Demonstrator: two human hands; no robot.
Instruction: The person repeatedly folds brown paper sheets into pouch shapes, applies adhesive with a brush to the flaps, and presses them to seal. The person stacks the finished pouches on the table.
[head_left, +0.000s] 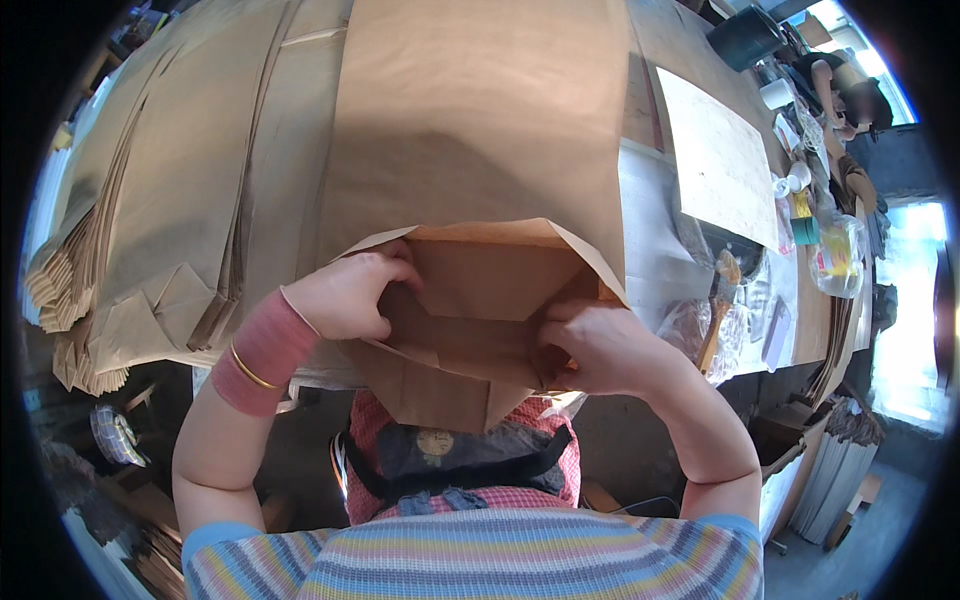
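Observation:
A large brown kraft paper bag (480, 112) lies flat on the table, its near end spread into a wide opening in front of me. My left hand (349, 296) grips the left edge of that opening, thumb and fingers on either side of the paper. At the right corner, the fingers of my right hand (592, 345) reach inside and hold the folded paper; some of them are hidden in shadow. Folded paper flaps show inside the mouth. The lower flap (442, 397) hangs over the table's front edge above my lap.
Stacks of folded kraft bags (172, 180) cover the left side. On the right lie a white board (716, 157), a wooden-handled brush (716, 315) on plastic, a green tape roll (805, 231) and a black bucket (745, 37). Another person (847, 82) bends at the far right.

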